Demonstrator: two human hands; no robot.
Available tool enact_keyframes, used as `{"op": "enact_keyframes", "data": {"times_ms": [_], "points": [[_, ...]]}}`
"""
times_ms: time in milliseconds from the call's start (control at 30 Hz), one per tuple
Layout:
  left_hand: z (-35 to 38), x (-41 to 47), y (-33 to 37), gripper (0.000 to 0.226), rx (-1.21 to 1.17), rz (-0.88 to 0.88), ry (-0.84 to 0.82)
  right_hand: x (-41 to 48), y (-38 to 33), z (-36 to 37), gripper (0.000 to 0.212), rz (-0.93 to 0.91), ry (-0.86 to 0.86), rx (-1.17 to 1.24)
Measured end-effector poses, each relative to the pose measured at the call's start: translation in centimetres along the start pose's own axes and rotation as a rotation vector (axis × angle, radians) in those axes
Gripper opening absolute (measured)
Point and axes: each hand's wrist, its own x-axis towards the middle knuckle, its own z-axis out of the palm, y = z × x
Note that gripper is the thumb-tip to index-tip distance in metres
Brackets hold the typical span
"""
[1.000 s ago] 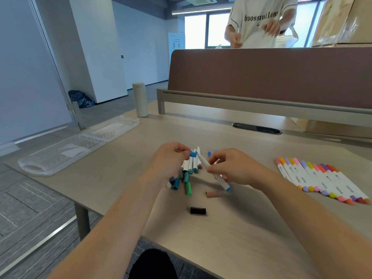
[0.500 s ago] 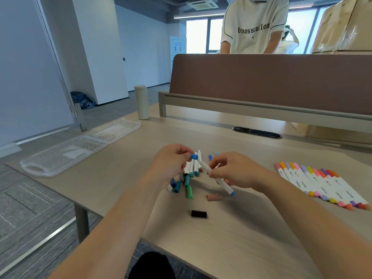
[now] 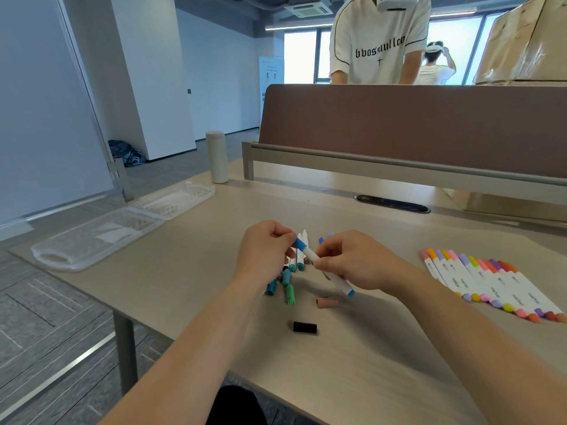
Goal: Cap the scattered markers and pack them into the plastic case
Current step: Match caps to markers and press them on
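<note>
The blue marker [image 3: 311, 254] runs along 10-to-4 o'clock, cap toward 10; left hand [image 3: 264, 256] pinches its cap, right hand [image 3: 359, 262] grips the barrel.

We note a light wood-grain table [image 3: 190, 271] on a grey leg [image 3: 125, 348]. At its far left corner a pale cylindrical bottle [image 3: 216, 157] stands upright, near the end of the grey rail [image 3: 399, 170] that carries a brown divider panel [image 3: 399, 124]. A dark oval cable port [image 3: 392, 204] is set in the tabletop near the rail. Behind the panel we see a person in a white T-shirt [image 3: 377, 41] with black lettering; a second person [image 3: 435, 65] stands farther back by the windows. Cardboard boxes [image 3: 521, 41] are stacked at upper right. On the grey carpet floor [image 3: 46, 317], a dark bag [image 3: 127, 153] lies at the base of a white pillar [image 3: 153, 72]. A ceiling air unit [image 3: 308, 8] is mounted overhead.
</note>
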Motion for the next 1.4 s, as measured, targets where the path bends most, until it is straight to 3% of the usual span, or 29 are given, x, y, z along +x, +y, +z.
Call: {"op": "enact_keyframes", "data": {"times_ms": [100, 200, 333, 500, 600, 767, 1000, 1133, 1400], "points": [[0.6, -0.1, 0.1, 0.015, -0.042, -0.003, 0.022, 0.2, 0.0, 0.0, 0.018, 0.013, 0.037, 0.0], [0.5, 0.2, 0.3, 0.022, -0.146, -0.06, -0.062, 1.1, 0.4, 0.2, 0.019, 0.038, 0.11, -0.051], [0.4, 0.4, 0.3, 0.033, -0.036, -0.072, -0.09, 3.6, 1.3, 0.7, 0.02, 0.17, 0.181, -0.195], [-0.3, 0.9, -0.2, 0.022, 0.003, -0.075, -0.069, 6.0, 1.9, 2.0, 0.016, 0.255, 0.223, -0.346], [-0.7, 1.3, -0.4, 0.023, 0.018, -0.057, -0.071, 6.5, 2.2, 2.5, 0.024, 0.275, 0.244, -0.392], [-1.1, 2.2, -0.6, 0.023, -0.025, -0.063, -0.093, 7.7, 2.1, 3.1, 0.016, 0.228, 0.275, -0.428], [-1.0, 2.9, -0.7, 0.022, -0.06, -0.055, -0.121, 10.2, 0.8, 3.5, 0.006, 0.199, 0.221, -0.361], [-1.3, 3.2, -1.0, 0.022, -0.062, -0.052, -0.112, 10.7, -0.1, 3.1, 0.026, 0.304, 0.096, -0.429], [-1.7, 3.0, -1.3, 0.019, -0.028, -0.043, -0.09, 10.5, -1.2, 2.4, 0.022, 0.376, -0.042, -0.434]]}}
